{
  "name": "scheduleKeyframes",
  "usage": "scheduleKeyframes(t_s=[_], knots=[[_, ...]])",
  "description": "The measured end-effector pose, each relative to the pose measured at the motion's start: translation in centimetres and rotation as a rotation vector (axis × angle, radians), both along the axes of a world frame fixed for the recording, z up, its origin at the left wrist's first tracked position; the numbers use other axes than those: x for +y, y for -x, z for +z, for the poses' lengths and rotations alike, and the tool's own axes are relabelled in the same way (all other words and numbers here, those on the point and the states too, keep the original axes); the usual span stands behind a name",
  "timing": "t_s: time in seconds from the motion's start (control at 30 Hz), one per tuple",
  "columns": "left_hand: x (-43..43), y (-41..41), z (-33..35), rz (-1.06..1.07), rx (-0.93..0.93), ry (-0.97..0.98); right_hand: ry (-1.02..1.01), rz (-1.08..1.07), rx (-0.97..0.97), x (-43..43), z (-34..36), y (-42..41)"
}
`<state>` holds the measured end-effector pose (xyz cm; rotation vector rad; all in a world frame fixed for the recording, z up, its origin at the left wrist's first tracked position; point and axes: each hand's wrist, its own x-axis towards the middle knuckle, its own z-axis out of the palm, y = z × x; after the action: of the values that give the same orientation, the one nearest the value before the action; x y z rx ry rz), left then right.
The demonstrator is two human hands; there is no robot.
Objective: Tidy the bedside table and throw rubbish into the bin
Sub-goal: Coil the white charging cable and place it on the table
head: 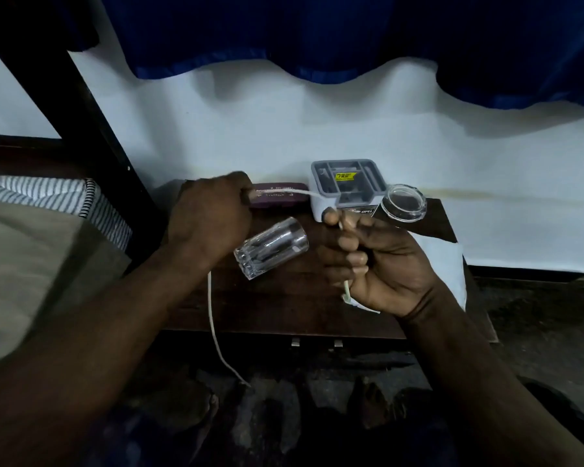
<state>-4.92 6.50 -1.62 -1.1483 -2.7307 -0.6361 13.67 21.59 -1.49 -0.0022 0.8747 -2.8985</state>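
On the dark wooden bedside table (284, 308), my left hand (213, 217) grips a white cable (284, 192) that stretches right toward my right hand (381, 261). The right hand's fingers are curled around the same cable, which sticks out above the fingers and below the palm. A loose length of cable (211, 318) hangs over the table's front edge. A clear drinking glass (272, 247) lies on its side between my hands. A second clear glass (403, 202) stands behind my right hand.
A white-and-grey organiser box (346, 183) and a maroon flat case (280, 197) sit at the back by the white wall. White paper (449, 264) lies at the table's right. A bed with striped sheet (48, 197) is left. My feet (368, 402) are below.
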Motion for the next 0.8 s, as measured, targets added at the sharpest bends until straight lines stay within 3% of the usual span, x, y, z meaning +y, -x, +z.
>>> scheduleKeyframes(t_s=[0.13, 0.33, 0.57, 0.8], knots=[[0.9, -2.4, -0.4, -0.245, -0.081, 0.177, 0.158, -0.182, 0.053, 0.0, -0.2, 0.6], [2.8, -6.8, -1.7, -0.541, -0.195, 0.223, 0.218, -0.568, 0.080, 0.8, -1.0, 1.5], [3.8, -7.9, -0.6, -0.562, -0.361, 0.275, 0.181, -0.807, 0.047, 1.8, -1.7, 1.7], [4.1, -7.6, -0.4, -0.592, -0.289, 0.229, -0.098, -0.930, 0.029, 2.3, -2.3, 1.7]])
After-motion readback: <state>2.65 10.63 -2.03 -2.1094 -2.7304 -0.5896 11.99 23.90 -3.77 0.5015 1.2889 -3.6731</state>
